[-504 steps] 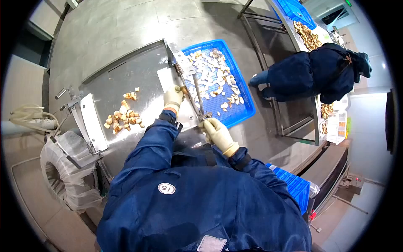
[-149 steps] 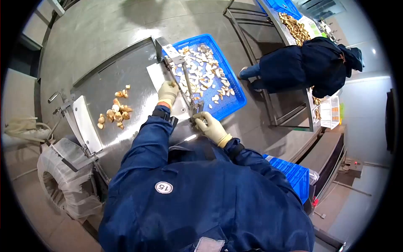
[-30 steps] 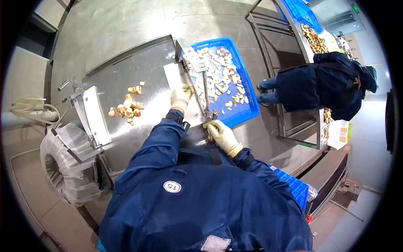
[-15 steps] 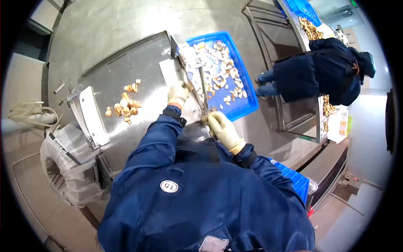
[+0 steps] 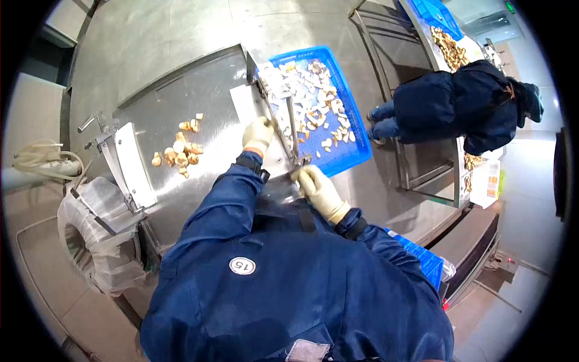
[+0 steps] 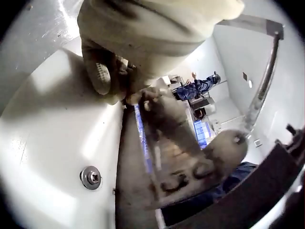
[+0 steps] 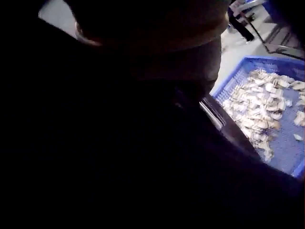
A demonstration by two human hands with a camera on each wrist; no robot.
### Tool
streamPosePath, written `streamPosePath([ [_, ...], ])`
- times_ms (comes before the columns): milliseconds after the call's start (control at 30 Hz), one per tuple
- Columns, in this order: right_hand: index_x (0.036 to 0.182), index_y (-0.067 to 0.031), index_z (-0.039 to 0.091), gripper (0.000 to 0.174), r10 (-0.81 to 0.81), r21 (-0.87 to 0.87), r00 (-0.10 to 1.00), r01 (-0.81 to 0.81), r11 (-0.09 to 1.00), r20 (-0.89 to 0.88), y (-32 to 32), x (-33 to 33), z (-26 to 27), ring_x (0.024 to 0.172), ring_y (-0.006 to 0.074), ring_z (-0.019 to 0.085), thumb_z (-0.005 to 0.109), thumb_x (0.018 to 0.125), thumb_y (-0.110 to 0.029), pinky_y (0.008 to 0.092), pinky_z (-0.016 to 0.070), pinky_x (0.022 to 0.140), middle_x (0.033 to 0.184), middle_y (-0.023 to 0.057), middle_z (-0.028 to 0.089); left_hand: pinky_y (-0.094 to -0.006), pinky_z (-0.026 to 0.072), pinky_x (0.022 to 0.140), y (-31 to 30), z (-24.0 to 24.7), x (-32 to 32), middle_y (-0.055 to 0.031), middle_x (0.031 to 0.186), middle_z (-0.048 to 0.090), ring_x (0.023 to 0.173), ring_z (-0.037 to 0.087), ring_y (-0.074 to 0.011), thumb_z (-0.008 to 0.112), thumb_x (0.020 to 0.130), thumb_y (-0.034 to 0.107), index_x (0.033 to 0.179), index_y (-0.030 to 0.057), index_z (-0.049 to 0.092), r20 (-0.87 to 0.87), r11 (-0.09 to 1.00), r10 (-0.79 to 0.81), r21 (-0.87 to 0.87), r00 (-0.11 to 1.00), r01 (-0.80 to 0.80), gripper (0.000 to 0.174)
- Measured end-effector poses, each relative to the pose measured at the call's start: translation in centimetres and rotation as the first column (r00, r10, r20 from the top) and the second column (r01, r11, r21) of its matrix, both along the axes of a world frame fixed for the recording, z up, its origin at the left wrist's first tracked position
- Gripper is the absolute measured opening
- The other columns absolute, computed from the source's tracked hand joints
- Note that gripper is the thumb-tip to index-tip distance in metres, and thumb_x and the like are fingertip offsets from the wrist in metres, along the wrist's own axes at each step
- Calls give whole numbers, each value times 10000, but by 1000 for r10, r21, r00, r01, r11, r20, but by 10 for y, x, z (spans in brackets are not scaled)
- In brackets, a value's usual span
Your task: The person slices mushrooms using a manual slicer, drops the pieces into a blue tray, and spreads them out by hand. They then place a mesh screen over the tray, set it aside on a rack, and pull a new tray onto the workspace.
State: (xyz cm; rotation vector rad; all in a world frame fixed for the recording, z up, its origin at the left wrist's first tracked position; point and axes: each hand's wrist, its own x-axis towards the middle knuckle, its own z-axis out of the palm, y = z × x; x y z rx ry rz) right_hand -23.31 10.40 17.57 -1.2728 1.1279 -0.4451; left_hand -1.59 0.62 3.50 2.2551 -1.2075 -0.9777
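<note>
The gloved left hand (image 5: 258, 134) is at the right edge of a white board (image 5: 243, 104), beside a hinged metal blade (image 5: 278, 128). In the left wrist view its bent fingers pinch a small brownish mushroom piece (image 6: 134, 98), partly hidden by the glove. The gloved right hand (image 5: 321, 192) grips the near end of the blade, its fingers curled round the handle, which is mostly covered. Beyond the blade, a blue basket (image 5: 362, 148) holds many pale mushroom slices (image 5: 312, 117). Dark sleeve and shadow fill much of the right wrist view.
Several whole mushrooms (image 5: 180, 152) lie on the metal table (image 5: 208, 90), left of the hands. A second white board with a blade (image 5: 134, 166) is at the table's left end. Another person (image 5: 452, 108) stands at a table on the right, with a mushroom pile (image 5: 449, 48).
The mushroom group on the metal table is smaller than in the oldest frame. Since half a second ago, the right hand has shifted slightly down, and the other person's arm has swung out towards the viewer.
</note>
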Motion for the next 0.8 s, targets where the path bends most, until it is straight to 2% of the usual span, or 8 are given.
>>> streamPosePath([
  [100, 1116, -12, 634, 208, 84, 20, 994, -83, 996, -66, 11, -18, -54, 729, 92, 587, 511, 1090, -178, 248, 499, 670, 848, 36, 639, -468, 555, 876, -1, -13, 1, -168, 1033, 747, 995, 702, -393, 644, 890, 327, 1000, 160, 784, -127, 998, 31, -45, 991, -37, 244],
  [167, 1117, -15, 638, 200, 109, -24, 986, -113, 993, -126, -2, -7, -23, 729, 85, 575, 517, 1087, -170, 245, 495, 670, 867, 36, 641, -468, 553, 875, -2, -9, 2, -173, 1021, 747, 986, 703, -392, 655, 893, 348, 1010, 160, 783, 58, 995, -50, -80, 997, 54, 256],
  [300, 1106, -7, 645, 206, -41, -42, 996, 44, 998, 84, -17, 13, 44, 696, 80, 583, 539, 1075, -180, 240, 498, 659, 857, 24, 640, -444, 559, 854, 0, -21, 2, -172, 967, 757, 944, 719, -372, 648, 928, 341, 1023, 145, 789, -69, 1000, 0, -16, 998, -2, 259],
  [433, 1146, 7, 646, 237, 145, -51, 980, -153, 987, -137, 8, -16, -40, 830, 188, 669, 538, 1062, -186, 317, 549, 788, 941, 116, 706, -394, 577, 830, -6, -11, 11, -136, 857, 763, 863, 744, -319, 599, 942, 322, 997, 149, 797, -364, 987, 135, 132, 922, -93, 269],
  [500, 1169, 6, 644, 242, 194, -62, 968, -206, 977, -158, 3, -16, -43, 878, 218, 682, 548, 1050, -182, 329, 552, 827, 968, 137, 718, -338, 554, 575, -8, -30, 6, -86, 740, 737, 644, 717, -162, 602, 976, 249, 901, 41, 778, -253, 991, 84, -76, 964, -106, 283],
  [567, 1162, 7, 642, 232, 185, -57, 966, -198, 978, -180, 6, -13, -41, 876, 225, 686, 554, 1044, -173, 330, 553, 824, 979, 145, 720, -447, 561, 882, -13, -30, -1, -202, 969, 746, 951, 714, -405, 580, 922, 402, 1002, 107, 789, 37, 999, -7, -53, 999, 9, 370],
  [700, 1137, -2, 646, 206, 176, -79, 969, -192, 978, -173, 4, -14, -37, 881, 230, 694, 564, 1038, -163, 330, 554, 819, 984, 148, 721, -446, 559, 879, -16, -41, -5, -215, 957, 748, 966, 715, -413, 621, 917, 396, 1033, 55, 778, -278, 983, 148, -65, 949, -173, 393],
  [800, 1128, -20, 653, 186, 128, -131, 975, -153, 980, -179, 9, -13, -43, 836, 212, 688, 563, 1042, -158, 320, 555, 783, 974, 134, 718, -337, 565, 746, -8, -32, -11, -110, 914, 742, 795, 697, -210, 665, 965, 265, 1130, 15, 719, -536, 942, 172, -157, 826, -298, 305],
])
